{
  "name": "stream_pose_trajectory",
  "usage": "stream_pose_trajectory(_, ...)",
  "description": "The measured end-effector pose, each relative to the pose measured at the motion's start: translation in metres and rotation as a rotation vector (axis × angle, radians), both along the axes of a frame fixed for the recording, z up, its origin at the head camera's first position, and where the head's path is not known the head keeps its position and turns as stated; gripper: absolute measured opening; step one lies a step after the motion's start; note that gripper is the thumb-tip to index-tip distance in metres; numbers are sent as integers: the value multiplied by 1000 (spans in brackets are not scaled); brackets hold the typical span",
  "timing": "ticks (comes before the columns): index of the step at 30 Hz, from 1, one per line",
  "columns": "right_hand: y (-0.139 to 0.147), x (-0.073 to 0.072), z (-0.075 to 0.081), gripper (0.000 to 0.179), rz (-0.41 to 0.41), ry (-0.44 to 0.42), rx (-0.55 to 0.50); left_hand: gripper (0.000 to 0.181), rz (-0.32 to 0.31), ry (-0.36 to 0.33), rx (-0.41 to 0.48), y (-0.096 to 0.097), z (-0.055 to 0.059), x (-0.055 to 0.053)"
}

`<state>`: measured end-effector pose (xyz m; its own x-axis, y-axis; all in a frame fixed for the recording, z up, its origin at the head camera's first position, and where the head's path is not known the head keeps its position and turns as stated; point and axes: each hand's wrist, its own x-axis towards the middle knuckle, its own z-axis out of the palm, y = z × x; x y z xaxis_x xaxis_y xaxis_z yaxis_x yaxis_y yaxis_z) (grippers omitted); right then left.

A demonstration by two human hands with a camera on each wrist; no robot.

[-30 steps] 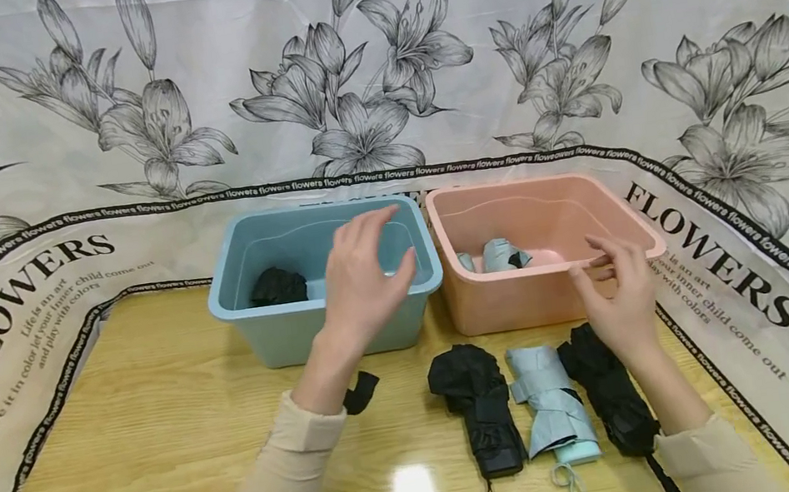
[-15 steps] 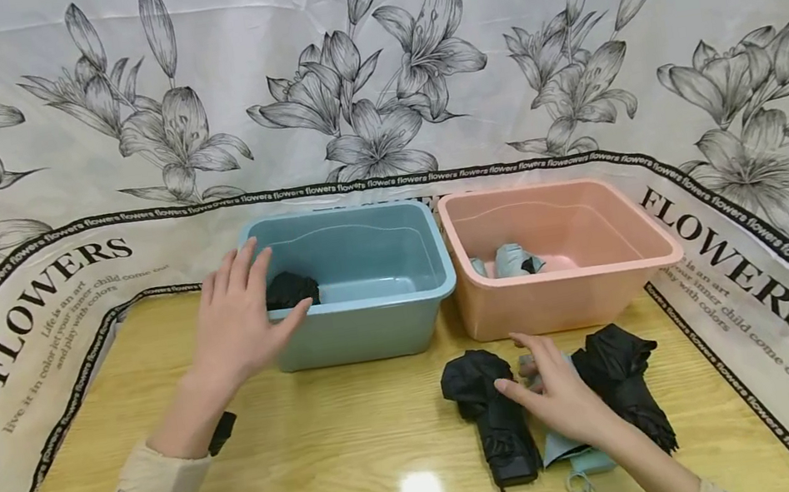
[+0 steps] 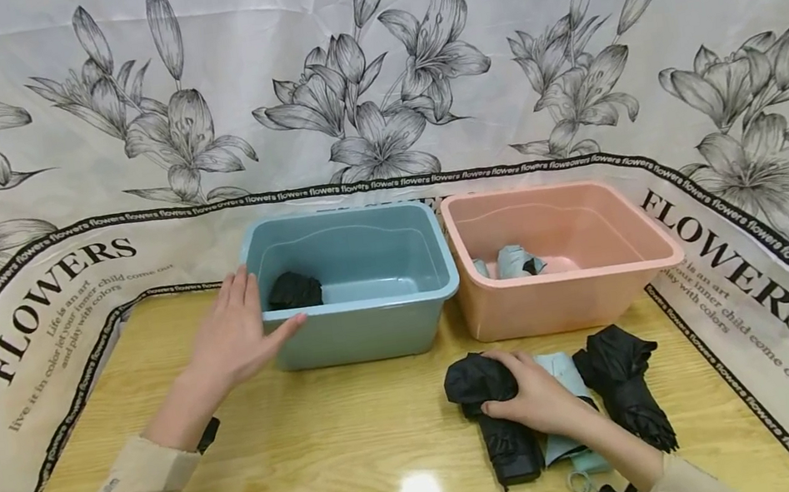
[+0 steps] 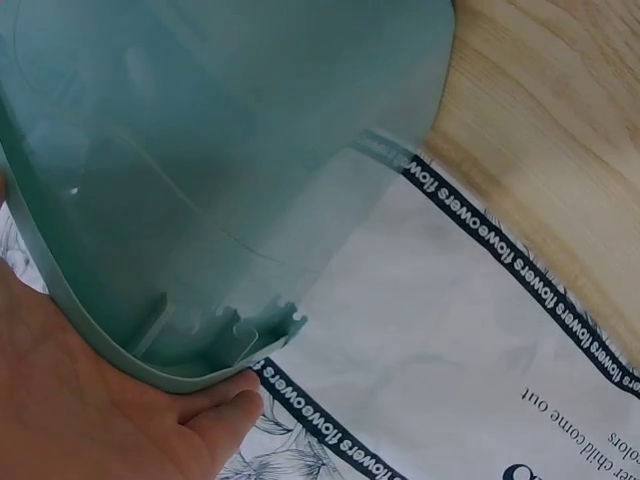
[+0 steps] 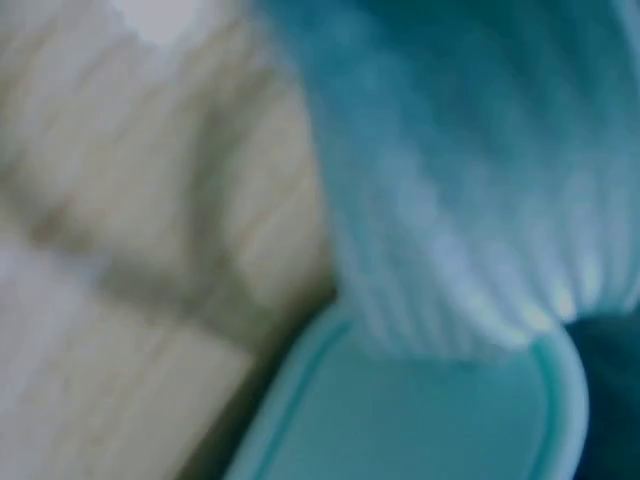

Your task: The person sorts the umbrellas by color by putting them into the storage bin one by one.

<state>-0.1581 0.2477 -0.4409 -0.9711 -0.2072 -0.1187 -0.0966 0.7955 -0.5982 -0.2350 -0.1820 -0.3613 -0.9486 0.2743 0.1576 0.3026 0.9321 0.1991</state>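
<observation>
My left hand point(image 3: 229, 340) rests at the left front corner of the blue bin point(image 3: 369, 334), fingers straight along its side and thumb by the front rim. In the left wrist view the palm lies against the rim. My right hand point(image 3: 537, 398) grips the wide top of the left black folding umbrella point(image 3: 508, 440), thumb on the near side. Partly under that hand lies a light blue folding umbrella point(image 3: 562, 369); its fabric and handle end point(image 5: 430, 410) fill the right wrist view, blurred. A second black folding umbrella point(image 3: 626, 382) lies right of it.
Inside the blue bin is a black bundle point(image 3: 295, 290). The pink bin point(image 3: 562, 306) beside it holds light blue folded umbrellas point(image 3: 515, 261). Behind both bins rises a flower-printed cloth point(image 3: 368, 56). The wooden table point(image 3: 331, 440) stretches out in front of them.
My left hand has moved left from over the blue bin to its left corner. My right hand has come from the pink bin's front down to the left black umbrella and grips it.
</observation>
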Motion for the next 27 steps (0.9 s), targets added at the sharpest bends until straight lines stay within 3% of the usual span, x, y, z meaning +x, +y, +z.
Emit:
stream_pose_trajectory(7,3,1,-4,79,-44,44,-92,112,15,46,23,1,-8,-1)
stream_pose_trajectory(11,1,6,3,78,-60,61,-189,112,20,59,43,1,-9,0)
stream_pose_trajectory(20,-22,17,41,77,-86,183,-500,113,24,50,66,-2,-14,4)
stream_pose_trajectory(27,-43,0,81,77,-47,378,-684,116,28,48,80,-2,-12,-2)
